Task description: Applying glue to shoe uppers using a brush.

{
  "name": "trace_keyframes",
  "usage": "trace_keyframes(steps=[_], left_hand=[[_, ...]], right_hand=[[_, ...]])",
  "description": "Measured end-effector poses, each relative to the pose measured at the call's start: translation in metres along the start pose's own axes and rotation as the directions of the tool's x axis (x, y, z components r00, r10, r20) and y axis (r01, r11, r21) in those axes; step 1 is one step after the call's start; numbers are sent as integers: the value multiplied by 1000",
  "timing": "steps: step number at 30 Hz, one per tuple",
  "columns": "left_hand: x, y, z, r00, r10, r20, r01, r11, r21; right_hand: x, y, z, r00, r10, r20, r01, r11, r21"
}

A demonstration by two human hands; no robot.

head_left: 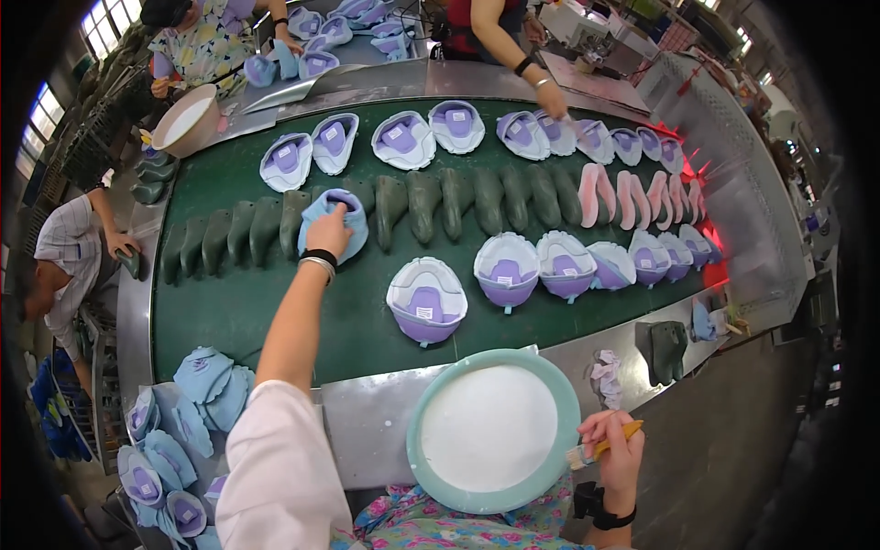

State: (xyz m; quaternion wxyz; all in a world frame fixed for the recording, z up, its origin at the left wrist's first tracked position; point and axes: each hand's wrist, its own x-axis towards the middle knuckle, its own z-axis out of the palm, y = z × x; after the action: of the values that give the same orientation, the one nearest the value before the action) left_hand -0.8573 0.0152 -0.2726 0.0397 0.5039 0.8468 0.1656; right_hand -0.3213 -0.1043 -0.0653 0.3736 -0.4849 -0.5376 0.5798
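Note:
Reaching across the green belt, my left hand (327,233) is closed on a light blue shoe upper (354,240), its fingers at the purple-lined opening. This upper sits among a row of dark green shoe lasts (423,206). Down at the lower right, my right hand (616,451) grips a paintbrush (629,429) with a yellow handle. Its pale bristles are beside the rim of a mint-green basin (423,403), which holds white liquid. Just beyond the basin, a white-and-purple shoe upper (427,301) lies opened out on the belt.
More uppers (403,140) line the far side, and pink insoles (598,195) stand towards the right. Stacked blue uppers (213,385) lie at lower left. A metal edge (362,431) borders the belt. Co-workers' hands (552,97) reach in at the far side and left.

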Motion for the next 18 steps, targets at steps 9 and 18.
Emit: trace_keyframes(steps=[9,18], left_hand=[[-238,129,-170,776,558,-294,-630,675,-383],[-408,187,-184,768,600,-223,-555,450,-700]], right_hand=[[-14,-40,39,964,-90,251,158,951,-266],[-95,-37,27,785,-129,606,193,980,-40]])
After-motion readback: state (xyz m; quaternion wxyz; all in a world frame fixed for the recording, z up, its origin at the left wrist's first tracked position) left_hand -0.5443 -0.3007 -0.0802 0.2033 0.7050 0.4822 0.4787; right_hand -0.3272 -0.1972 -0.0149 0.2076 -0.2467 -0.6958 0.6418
